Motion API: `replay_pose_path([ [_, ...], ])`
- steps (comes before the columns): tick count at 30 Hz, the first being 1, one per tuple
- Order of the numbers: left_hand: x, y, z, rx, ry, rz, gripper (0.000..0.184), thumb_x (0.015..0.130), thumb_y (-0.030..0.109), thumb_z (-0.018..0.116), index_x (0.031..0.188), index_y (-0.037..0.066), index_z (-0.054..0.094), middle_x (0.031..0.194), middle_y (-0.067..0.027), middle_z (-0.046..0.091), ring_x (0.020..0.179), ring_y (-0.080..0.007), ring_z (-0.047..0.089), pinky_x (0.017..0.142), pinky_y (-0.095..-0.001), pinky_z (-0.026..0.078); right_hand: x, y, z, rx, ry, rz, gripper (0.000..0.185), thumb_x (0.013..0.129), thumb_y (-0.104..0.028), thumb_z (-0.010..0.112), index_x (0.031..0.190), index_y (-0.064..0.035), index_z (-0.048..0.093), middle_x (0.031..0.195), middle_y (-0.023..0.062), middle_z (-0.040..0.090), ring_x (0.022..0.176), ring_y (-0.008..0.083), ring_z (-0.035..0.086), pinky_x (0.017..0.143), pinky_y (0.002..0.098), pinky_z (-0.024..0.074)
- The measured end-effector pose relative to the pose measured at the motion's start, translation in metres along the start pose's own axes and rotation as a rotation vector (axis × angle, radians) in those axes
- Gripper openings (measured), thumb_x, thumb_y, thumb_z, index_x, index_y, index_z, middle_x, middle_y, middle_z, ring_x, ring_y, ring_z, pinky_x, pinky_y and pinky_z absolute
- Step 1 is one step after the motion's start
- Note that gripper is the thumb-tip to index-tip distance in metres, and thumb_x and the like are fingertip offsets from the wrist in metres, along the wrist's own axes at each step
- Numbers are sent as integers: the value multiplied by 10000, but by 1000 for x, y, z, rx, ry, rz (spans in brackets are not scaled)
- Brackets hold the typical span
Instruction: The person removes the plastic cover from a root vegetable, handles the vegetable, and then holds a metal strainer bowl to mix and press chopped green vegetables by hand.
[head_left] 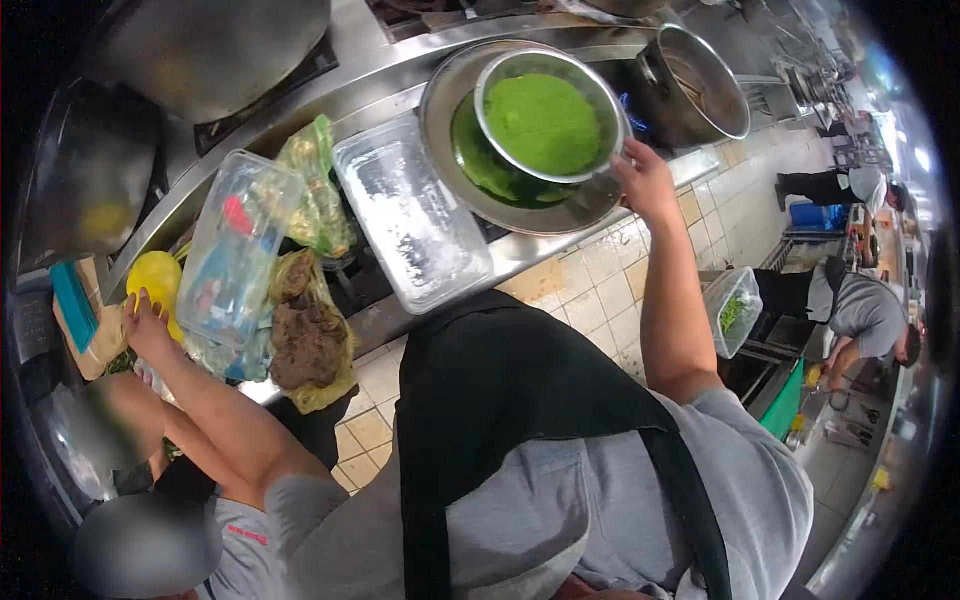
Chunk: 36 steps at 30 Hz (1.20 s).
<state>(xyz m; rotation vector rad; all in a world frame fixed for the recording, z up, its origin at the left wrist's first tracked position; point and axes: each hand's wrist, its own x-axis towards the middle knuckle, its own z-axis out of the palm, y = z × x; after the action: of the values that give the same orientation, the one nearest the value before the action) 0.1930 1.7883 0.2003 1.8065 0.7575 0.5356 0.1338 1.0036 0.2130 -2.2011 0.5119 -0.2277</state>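
A metal bowl (488,120) of bright green purée sits tilted within a wide metal pan (440,165), which has dark green liquid and green bits in it. My right hand (645,182) is closed at the right edge of the bowl, close to the pan's rim; its fingertips are partly hidden. Far to the left, my left hand (150,328) has its fingers apart in front of a round yellow thing (155,280), whose kind I cannot tell. Beside that hand lies a clear plastic container (235,260) with something red and blue showing through.
Left of the pan stands a wet translucent tray (412,215). Bags of food (315,190) and a brown mass in plastic (308,340) lie nearby. A deep pot (695,85) stands by a blue flame. One person (240,545) is close at lower left; others (865,310) work at right.
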Motion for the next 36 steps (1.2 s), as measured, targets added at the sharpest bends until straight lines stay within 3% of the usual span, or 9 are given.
replay_pose_path([
  [6, -215, 102, 101, -373, -292, 25, 398, 919, 204, 680, 1270, 62, 555, 1108, -81, 641, 880, -170, 644, 736, -312, 541, 34, -20, 2, 91, -87, 333, 442, 873, -189, 695, 1230, 49, 585, 1046, 168, 689, 863, 230, 689, 607, 312, 579],
  [12, -363, 123, 226, -403, -674, -202, 422, 912, 173, 689, 1287, 56, 534, 1085, -70, 616, 862, -167, 643, 720, -286, 546, 60, -2, 22, 213, -118, 294, 302, 821, -41, 634, 1101, 71, 617, 970, 204, 691, 697, 265, 704, 486, 346, 583],
  [18, -397, 127, 290, -524, -879, -383, 595, 920, 234, 689, 1398, 35, 396, 1243, -149, 549, 936, -247, 647, 751, -357, 570, 62, -16, 10, 257, -62, 215, 284, 802, -44, 586, 1051, 81, 644, 785, 189, 690, 546, 251, 669, 462, 361, 540],
  [21, -386, 143, 306, -484, -977, -443, 847, 900, 397, 689, 1491, 34, 203, 1455, -260, 372, 1083, -406, 595, 815, -483, 565, 57, -38, -9, 349, -93, 226, 287, 819, -33, 568, 1080, 63, 642, 845, 181, 692, 586, 234, 671, 468, 336, 549],
  [27, -372, 189, 335, -601, -1191, -421, 591, 953, 315, 604, 1402, 3, 379, 1328, -237, 523, 1019, -370, 649, 809, -459, 589, 46, -85, -37, 386, -96, 74, 260, 846, -49, 572, 1068, 78, 618, 886, 175, 687, 641, 211, 683, 464, 316, 555],
  [30, -375, 186, 337, -608, -1147, -378, 449, 954, 153, 544, 1332, -60, 428, 1176, -214, 630, 961, -366, 683, 755, -455, 616, 37, -88, -38, 339, -132, 30, 293, 856, -92, 617, 1102, 67, 618, 921, 207, 691, 718, 289, 702, 599, 376, 585],
  [32, -382, 172, 334, -525, -1040, -369, 416, 939, 90, 508, 1317, -69, 437, 1172, -243, 622, 944, -362, 689, 728, -453, 620, 38, -76, -34, -231, 313, -457, 376, 858, -157, 666, 1165, 52, 607, 968, 241, 685, 880, 384, 686, 809, 423, 556],
  [33, -383, 164, 334, -499, -1046, -395, 425, 924, 72, 502, 1315, -82, 436, 1184, -245, 610, 913, -343, 697, 635, -407, 619, 39, -78, -33, -115, 290, -375, 399, 868, -214, 668, 1183, 27, 619, 1026, 250, 675, 1026, 419, 633, 955, 435, 478],
  [36, -392, 151, 329, -460, -1043, -437, 412, 920, 52, 505, 1297, -96, 432, 1170, -255, 617, 934, -356, 692, 706, -456, 619, 45, -86, -25, -40, 3, -396, 383, 883, -228, 643, 1179, 14, 640, 1083, 242, 671, 1062, 390, 634, 964, 423, 478],
])
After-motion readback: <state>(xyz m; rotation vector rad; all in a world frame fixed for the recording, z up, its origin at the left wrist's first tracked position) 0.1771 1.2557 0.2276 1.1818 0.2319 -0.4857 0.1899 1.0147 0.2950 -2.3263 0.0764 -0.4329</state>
